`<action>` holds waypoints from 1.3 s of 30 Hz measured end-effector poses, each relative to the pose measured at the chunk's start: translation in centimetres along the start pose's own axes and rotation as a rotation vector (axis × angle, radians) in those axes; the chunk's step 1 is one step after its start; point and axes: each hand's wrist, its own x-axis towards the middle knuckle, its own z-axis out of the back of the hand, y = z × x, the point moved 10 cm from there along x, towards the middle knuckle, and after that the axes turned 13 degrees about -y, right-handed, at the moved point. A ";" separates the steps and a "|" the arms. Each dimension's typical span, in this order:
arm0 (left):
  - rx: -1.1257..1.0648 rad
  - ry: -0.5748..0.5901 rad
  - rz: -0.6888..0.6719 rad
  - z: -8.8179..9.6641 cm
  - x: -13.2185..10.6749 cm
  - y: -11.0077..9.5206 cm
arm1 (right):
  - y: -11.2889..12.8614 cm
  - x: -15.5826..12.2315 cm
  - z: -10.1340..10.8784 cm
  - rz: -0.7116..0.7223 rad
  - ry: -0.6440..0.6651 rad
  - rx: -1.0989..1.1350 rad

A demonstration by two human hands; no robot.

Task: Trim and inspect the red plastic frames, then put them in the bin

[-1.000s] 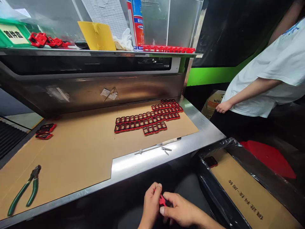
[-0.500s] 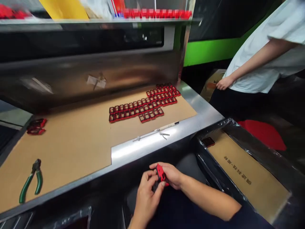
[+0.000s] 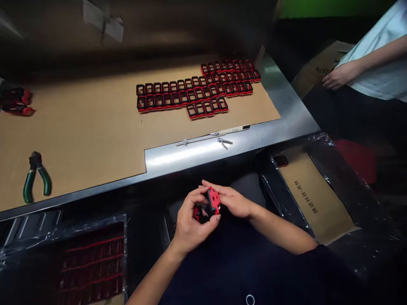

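Observation:
Over my lap, a small red-and-black plastic frame point(image 3: 215, 200) stands tilted between my two hands. My left hand point(image 3: 192, 222) is closed round it, with the thumb at its lower edge and the fingers at its black side. My right hand point(image 3: 235, 201) grips it from the other side, its fingers along the top and back; part of that grip is hidden. Similar black-and-red frames point(image 3: 174, 101) stand in rows on the cardboard-covered bench point(image 3: 95, 127) ahead.
Green-handled cutting pliers point(image 3: 37, 178) lie at the bench's left, near more red-and-black parts point(image 3: 15, 101). A marked pen-like tool point(image 3: 233, 130) and small clippers point(image 3: 225, 142) lie along the metal edge. Lined boxes point(image 3: 125, 237) flank me; one holds rows of parts. Another person's hand point(image 3: 341, 76) is at right.
My view has tipped downward, bringing the box of parts at lower left into sight. The held frame has turned, so its flat red side faces me more. Both hands remain on it.

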 end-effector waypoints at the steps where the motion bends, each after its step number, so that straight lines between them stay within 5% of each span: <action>1: 0.008 -0.024 -0.026 0.3 -0.1 -0.3 | 0.3 -0.4 0.2 -0.003 -0.006 -0.003; 8: 0.179 -0.032 -0.175 1.0 -0.4 -1.6 | 3.9 -3.8 1.7 0.172 -0.116 -0.094; 14: 0.178 0.027 -0.245 0.3 -0.6 -2.0 | 1.2 -3.4 0.6 -0.059 -0.025 0.153; 18: 0.182 0.095 -0.282 -0.4 -0.7 -2.5 | -0.4 -2.8 1.0 -0.160 -0.077 0.260; 27: 0.176 0.184 -0.274 -0.8 -1.3 -2.1 | -0.6 -2.5 0.6 -0.167 -0.066 0.158; 29: 0.137 0.200 -0.136 -0.6 -1.1 -0.8 | 0.0 -2.5 1.1 -0.089 -0.107 0.072; 34: -0.115 0.272 0.553 -1.1 -2.2 4.2 | 3.1 -3.1 2.6 0.250 -0.256 -0.223; 39: -0.039 0.348 0.651 -2.1 -2.5 3.7 | 4.9 -3.8 1.6 0.475 -0.223 -0.309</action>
